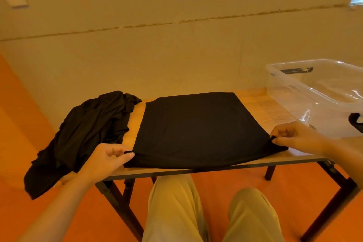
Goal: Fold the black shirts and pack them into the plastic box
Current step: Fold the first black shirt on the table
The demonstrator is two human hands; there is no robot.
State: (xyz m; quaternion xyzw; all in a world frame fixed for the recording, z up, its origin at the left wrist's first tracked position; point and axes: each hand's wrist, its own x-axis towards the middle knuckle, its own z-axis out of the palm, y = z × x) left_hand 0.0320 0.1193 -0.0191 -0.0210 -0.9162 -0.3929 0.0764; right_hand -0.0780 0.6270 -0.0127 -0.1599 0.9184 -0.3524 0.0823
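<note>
- No readable writing.
- Flat black shirt (198, 127) on counter (271, 108), plain.
- Left hand (107, 160), right hand (292, 137) pinch its near corners.
- Crumpled black shirts (84, 133) left; clear plastic box (318, 92) right.

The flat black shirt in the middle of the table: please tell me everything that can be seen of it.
The flat shirt is plain black, soft-looking cloth, spread smooth as a near-rectangle, sleeves not visible. It lies on the table, near edge at the front rim. The left hand and right hand each pinch a near corner.
</note>
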